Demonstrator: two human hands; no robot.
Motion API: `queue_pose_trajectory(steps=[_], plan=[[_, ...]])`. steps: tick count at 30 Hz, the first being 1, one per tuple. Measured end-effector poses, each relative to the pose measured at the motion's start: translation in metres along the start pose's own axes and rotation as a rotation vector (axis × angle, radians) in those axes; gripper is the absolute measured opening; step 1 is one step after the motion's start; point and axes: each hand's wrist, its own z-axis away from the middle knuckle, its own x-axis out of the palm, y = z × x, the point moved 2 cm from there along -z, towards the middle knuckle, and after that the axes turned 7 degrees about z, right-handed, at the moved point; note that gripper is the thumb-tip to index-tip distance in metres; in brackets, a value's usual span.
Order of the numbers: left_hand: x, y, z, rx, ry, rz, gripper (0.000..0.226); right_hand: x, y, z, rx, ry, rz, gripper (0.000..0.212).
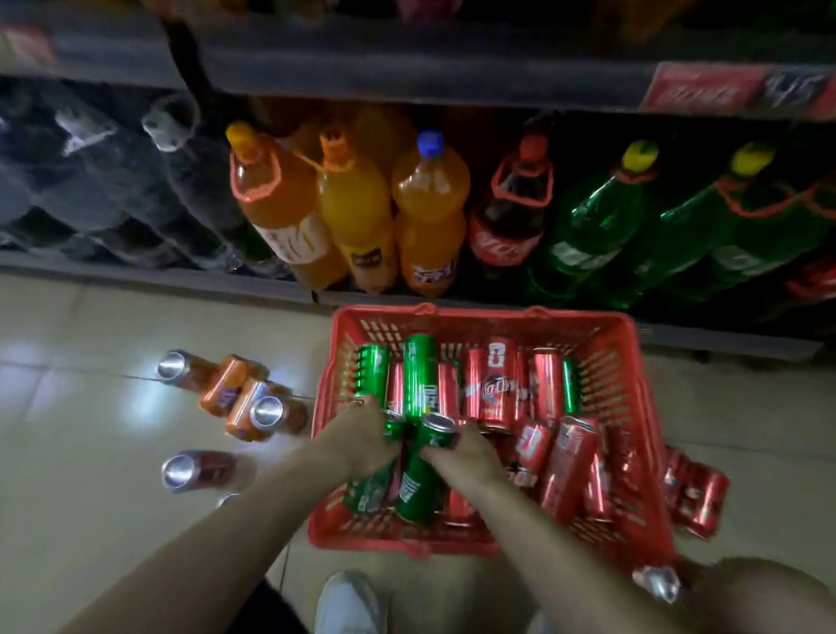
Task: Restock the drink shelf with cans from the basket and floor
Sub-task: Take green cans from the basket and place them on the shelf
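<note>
A red plastic basket (615, 368) stands on the floor in front of the drink shelf (416, 84), holding several red and green cans. My left hand (358, 434) grips a green can (392, 426) inside the basket's near left part. My right hand (472, 446) grips another green can (437, 430) right beside it. Two more green cans (413, 489) lie under my wrists. Orange cans (240, 395) lie on the floor left of the basket, with a dark can (198, 470) nearer me. Red cans (695, 496) lie on the floor at the basket's right.
The bottom shelf holds big orange bottles (353, 213), a cola bottle (511, 215) and green bottles (597, 228); dark wrapped packs (77, 182) fill its left. My shoes (353, 611) stand just before the basket. A silver can end (658, 583) shows by my right knee.
</note>
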Motion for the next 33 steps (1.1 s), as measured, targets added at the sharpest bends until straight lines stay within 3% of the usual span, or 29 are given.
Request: queue_pose_trajectory(steps=[7,14,17,21,26,30,33], plan=[[0.025,-0.019,-0.057,-0.065,-0.037,-0.185,0.066,0.041,0.029,-0.048,-0.084,0.284,-0.046,0.066],[0.015,-0.025,-0.058,-0.001,0.06,-0.155,0.065,0.025,0.018,-0.042,-0.263,0.262,-0.172,0.032],[0.0,-0.019,-0.057,0.053,0.226,-0.017,0.055,0.01,-0.008,-0.048,-0.384,0.271,-0.217,0.028],[-0.019,-0.012,-0.068,0.047,0.416,0.148,0.061,-0.006,-0.043,-0.072,-0.405,0.349,-0.256,0.026],[-0.014,-0.007,-0.08,-0.048,0.328,0.167,0.067,0.002,-0.049,-0.093,-0.285,0.29,-0.314,0.023],[-0.004,-0.004,-0.085,-0.103,0.205,0.287,0.071,0.012,-0.041,-0.097,-0.243,0.172,-0.394,0.046],[-0.003,-0.004,-0.086,-0.113,0.205,0.408,0.077,0.012,-0.039,-0.102,-0.207,0.096,-0.425,0.06]])
